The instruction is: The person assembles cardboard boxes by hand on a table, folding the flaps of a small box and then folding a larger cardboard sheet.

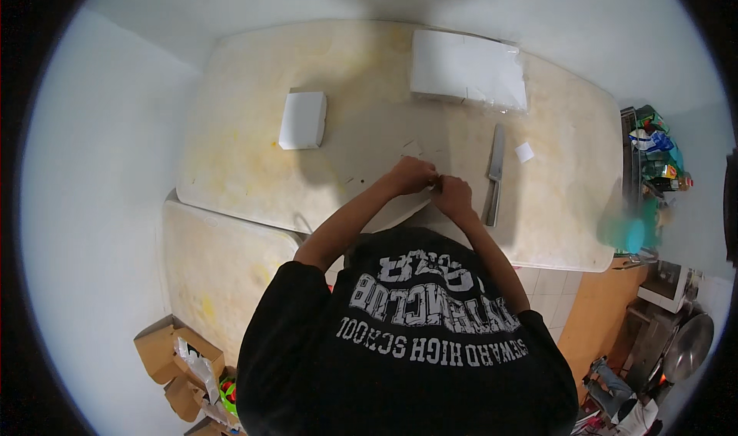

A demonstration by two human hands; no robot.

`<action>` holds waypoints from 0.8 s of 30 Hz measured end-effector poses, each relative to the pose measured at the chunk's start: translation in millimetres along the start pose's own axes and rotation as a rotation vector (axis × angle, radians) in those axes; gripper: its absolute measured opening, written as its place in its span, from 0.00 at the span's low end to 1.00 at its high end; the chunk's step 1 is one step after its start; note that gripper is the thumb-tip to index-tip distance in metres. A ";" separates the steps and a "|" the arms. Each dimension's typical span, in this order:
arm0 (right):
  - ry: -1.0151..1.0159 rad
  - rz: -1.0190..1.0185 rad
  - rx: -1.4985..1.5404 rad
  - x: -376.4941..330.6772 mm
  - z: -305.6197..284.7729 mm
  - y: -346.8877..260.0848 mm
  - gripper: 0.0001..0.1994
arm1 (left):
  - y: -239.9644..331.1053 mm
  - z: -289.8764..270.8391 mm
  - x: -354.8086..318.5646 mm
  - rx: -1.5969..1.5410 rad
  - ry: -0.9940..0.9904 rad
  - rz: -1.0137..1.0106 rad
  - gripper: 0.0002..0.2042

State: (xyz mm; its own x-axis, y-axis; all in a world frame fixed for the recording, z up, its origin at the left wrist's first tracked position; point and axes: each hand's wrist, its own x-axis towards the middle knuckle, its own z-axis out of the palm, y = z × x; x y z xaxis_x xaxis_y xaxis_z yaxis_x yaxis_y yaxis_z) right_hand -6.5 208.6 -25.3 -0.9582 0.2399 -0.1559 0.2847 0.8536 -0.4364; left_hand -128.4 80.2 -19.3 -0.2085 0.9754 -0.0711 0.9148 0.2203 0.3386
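The grip of both hands meets at the middle of the desk (254, 159): the left hand (411, 176) and the right hand (453, 194) are curled and pressed fingertip to fingertip, pinching something small between them; what it is I cannot tell, for the fingers hide it; it sits right at the touching fingertips, just above the near edge of the desk. A knife (494, 173) lies just beside the right hand, on its outer side, its long axis running away from the person, the darker end nearer the body; the right hand is clearly the nearer of the two to it. A small white scrap (524, 152) rests a little beyond the knife; a small white box (302, 120) lies well apart on the left; a large white wrapped block (467, 72) stands at the far edge; cardboard boxes (173, 359) sit on the floor at lower left.
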 end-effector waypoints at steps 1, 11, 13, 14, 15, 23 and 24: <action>0.048 -0.021 0.038 -0.8 4.3 1.9 0.08 | -2.5 1.1 0.2 -0.019 -0.012 0.013 0.06; -0.050 0.017 -0.002 -1.3 -25.8 -14.1 0.11 | -11.8 14.9 5.4 -0.106 -0.035 0.008 0.09; -0.059 0.022 -0.043 -3.1 -32.0 -10.8 0.14 | -6.2 15.8 6.7 -0.078 0.005 0.001 0.12; -0.055 0.028 -0.039 -2.1 -29.9 -8.9 0.14 | -5.8 15.1 7.0 -0.076 0.001 0.008 0.12; -0.072 0.062 -0.075 0.0 -26.5 -6.9 0.14 | -7.8 18.8 7.6 -0.126 0.007 -0.021 0.12; -0.042 0.074 -0.164 -1.3 -5.1 9.5 0.14 | -8.4 27.2 -14.1 -0.314 0.194 -0.094 0.15; 0.008 0.087 -0.159 -0.6 -3.9 17.4 0.14 | -2.1 6.6 -25.5 -0.363 0.249 -0.177 0.16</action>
State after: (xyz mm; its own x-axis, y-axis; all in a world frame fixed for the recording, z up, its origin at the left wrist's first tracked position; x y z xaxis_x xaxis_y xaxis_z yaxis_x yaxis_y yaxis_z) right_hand -1.1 225.0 -29.3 -0.9304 0.3192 -0.1801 0.3592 0.8916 -0.2756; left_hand -122.7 54.9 -24.4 -0.4672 0.8824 0.0548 0.6872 0.3234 0.6505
